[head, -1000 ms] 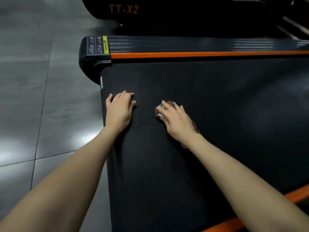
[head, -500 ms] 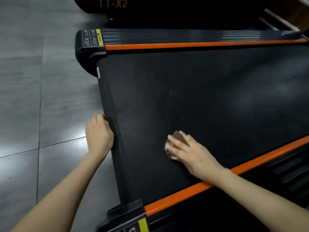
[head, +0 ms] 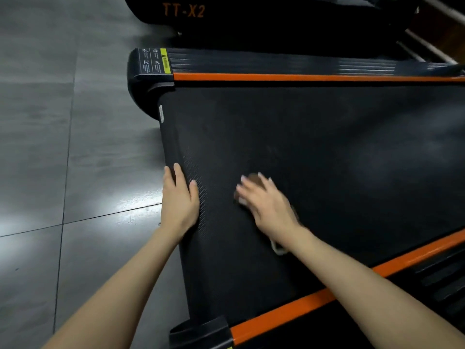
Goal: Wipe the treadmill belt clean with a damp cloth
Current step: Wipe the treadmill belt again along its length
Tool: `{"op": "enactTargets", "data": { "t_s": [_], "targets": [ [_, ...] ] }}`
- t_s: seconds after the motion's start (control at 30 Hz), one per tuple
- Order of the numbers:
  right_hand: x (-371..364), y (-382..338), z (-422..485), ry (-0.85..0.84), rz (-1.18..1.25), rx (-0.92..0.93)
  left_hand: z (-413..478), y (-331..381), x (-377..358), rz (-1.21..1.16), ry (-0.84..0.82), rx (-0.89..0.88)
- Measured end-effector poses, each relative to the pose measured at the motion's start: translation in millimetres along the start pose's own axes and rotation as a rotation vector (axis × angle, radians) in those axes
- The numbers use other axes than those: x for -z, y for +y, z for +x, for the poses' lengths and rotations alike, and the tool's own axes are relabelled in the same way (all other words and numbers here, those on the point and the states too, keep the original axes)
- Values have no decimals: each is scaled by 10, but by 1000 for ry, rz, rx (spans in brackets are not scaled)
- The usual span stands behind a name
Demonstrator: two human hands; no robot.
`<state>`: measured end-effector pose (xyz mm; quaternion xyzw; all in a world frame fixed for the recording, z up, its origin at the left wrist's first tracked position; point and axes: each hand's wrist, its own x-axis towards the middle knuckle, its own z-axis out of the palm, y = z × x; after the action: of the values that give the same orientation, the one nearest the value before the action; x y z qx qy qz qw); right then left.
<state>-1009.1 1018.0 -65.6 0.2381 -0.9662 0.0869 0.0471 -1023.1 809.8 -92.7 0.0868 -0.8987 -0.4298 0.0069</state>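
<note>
Cloth point(head: 254, 178) lies on treadmill belt point(head: 327, 159) near belt end, mostly hidden under right hand point(head: 266, 205), whose fingers are spread flat, pressing. Left hand point(head: 180, 197) flat on belt end, fingers straight. Cloth likely soft, light, limp. Control by palm pressure over cloth middle.

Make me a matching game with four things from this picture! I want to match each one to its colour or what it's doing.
Things:
1. left hand
2. right hand
3. stripe along the far side of the treadmill
4. floor

Matches:
A. grey tiles
B. pressing the brown cloth onto the belt
C. orange
D. resting on the end edge of the belt, holding nothing

Right pairs: 1-D, 2-B, 3-C, 4-A
</note>
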Motion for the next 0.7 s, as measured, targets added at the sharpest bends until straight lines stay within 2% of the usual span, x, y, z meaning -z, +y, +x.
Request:
{"op": "enactTargets", "data": {
  "t_s": [0.1,0.2,0.23,0.3,0.37,0.47,0.6,0.7],
  "targets": [
    [-62,74,825,43,78,-233,93,18,-10,-8,-12,12],
    [-115,51,1118,46,74,-317,265,63,-12,-24,-9,61],
    [-105,13,1026,69,54,-278,350,88,-5,-27,-11,89],
    [-83,-156,643,115,22,-68,548,146,11,-22,-16,156],
    [-93,-234,301,50,-3,135,728,193,22,-1,-6,208],
    [-74,-8,572,63,29,213,836,195,10,10,34,212],
    [-252,350,1615,111,100,-83,854,119,-24,-4,55,191],
    [-301,375,2007,58,70,-269,864,130,-26,3,72,175]
  ]
}}
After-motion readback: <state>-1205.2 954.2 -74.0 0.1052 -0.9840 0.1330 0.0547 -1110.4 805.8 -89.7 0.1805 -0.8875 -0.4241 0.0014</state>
